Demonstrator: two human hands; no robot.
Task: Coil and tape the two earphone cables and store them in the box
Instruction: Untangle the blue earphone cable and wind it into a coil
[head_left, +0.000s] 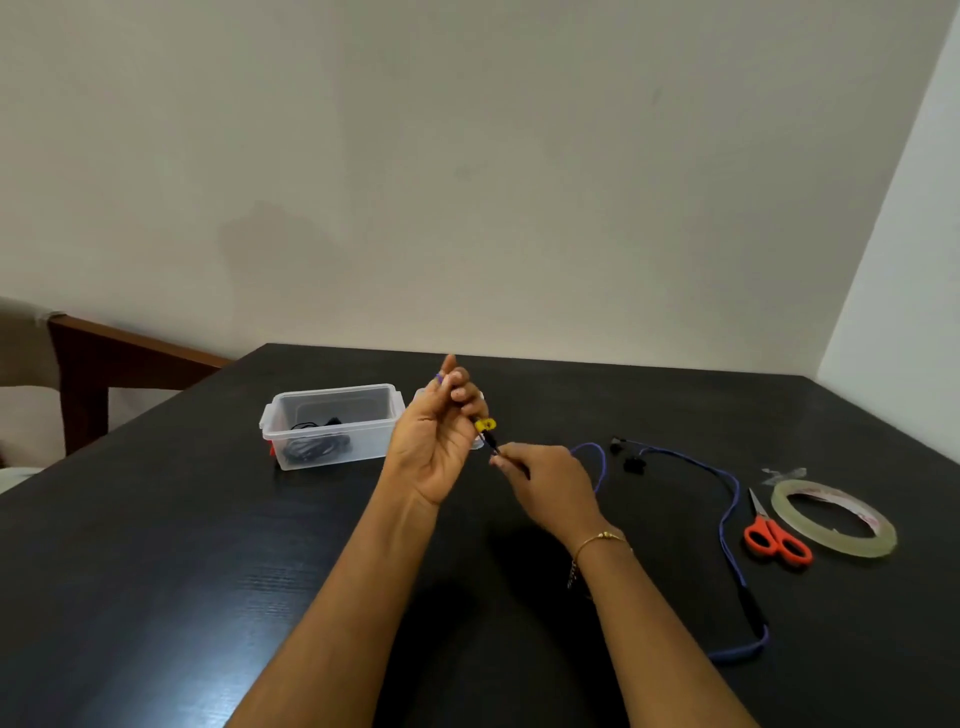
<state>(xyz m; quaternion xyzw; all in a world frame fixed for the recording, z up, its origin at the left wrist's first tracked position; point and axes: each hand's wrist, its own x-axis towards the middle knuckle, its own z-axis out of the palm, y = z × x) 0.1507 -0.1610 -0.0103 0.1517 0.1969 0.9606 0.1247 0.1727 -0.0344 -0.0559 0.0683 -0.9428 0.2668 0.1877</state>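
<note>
1. Holding the plug end of the blue earphone cable (730, 499), the left hand (436, 441) stands raised, palm toward the camera, fingers curled with a blue turn showing at the fingertips and a yellow tag (485, 425) just below.
2. The right hand (550, 486) pinches the cable just beside the left, lower and to its right.
3. From that pinch the cable's slack runs rightward across the table (208, 597), looping near the scissors (774, 535) and tape roll (834, 519).
4. So the next wrap likely draws slack leftward toward the left fingers.
5. The box (332, 426), left of both hands, already holds a dark coiled cable (317, 446).
</note>
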